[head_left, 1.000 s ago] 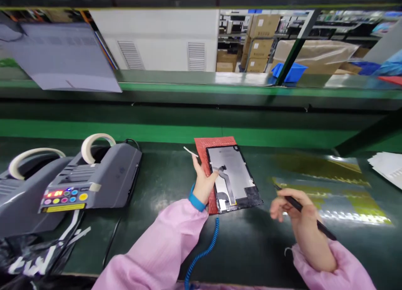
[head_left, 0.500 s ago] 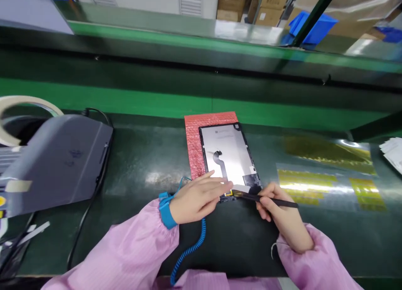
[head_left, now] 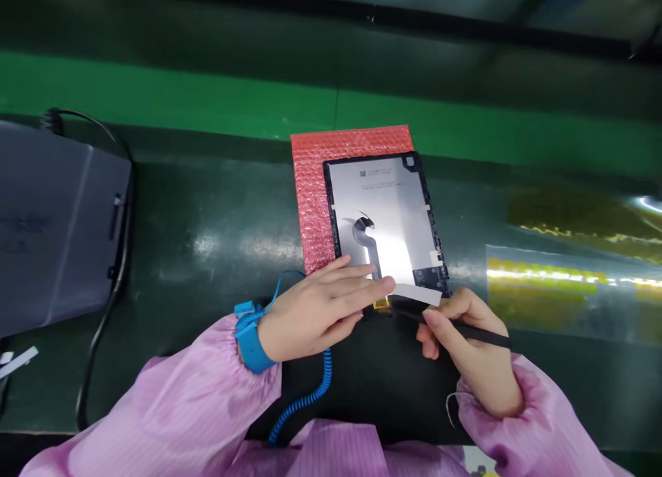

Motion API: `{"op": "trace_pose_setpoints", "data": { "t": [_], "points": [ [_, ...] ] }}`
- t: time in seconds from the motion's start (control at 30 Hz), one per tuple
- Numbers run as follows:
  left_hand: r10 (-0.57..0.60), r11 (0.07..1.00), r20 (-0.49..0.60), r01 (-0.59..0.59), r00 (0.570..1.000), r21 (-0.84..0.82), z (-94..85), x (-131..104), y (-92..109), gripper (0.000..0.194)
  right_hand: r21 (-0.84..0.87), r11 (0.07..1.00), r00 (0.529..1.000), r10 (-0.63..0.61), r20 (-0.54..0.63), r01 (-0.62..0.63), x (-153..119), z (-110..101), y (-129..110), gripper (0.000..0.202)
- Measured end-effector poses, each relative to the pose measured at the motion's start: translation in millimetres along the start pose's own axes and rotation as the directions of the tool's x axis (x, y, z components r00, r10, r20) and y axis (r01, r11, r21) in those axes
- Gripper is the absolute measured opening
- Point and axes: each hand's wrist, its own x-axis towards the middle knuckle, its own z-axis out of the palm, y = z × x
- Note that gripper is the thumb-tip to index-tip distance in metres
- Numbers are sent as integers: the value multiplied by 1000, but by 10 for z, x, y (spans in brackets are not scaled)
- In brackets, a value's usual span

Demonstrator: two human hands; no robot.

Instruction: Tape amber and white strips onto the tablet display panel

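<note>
The panel lies partly under the spread left hand, beyond the right hand gripping, apparently, tweezers.

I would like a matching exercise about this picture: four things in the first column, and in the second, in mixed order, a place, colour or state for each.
1. left hand
2. right hand
3. textured sheet
4. wristband

A. red, partly under the panel
B. blue, worn around a wrist
C. gripping a black tool
D. flattened over the panel's lower part

Pairs: 1-D, 2-C, 3-A, 4-B
</note>
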Motion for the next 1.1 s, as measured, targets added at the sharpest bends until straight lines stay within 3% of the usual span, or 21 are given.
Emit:
{"op": "trace_pose_setpoints", "data": {
  "t": [0.37,1.1],
  "points": [
    [-19,999,8,19,1000,-38,-15,-7,17,89,-123,992,1000,1,12,1,-29,-6,17,24],
    [-31,999,21,31,999,-23,-28,-2,32,91,-191,982,1000,3,0,-3,-70,-15,41,22]
  ]
}}
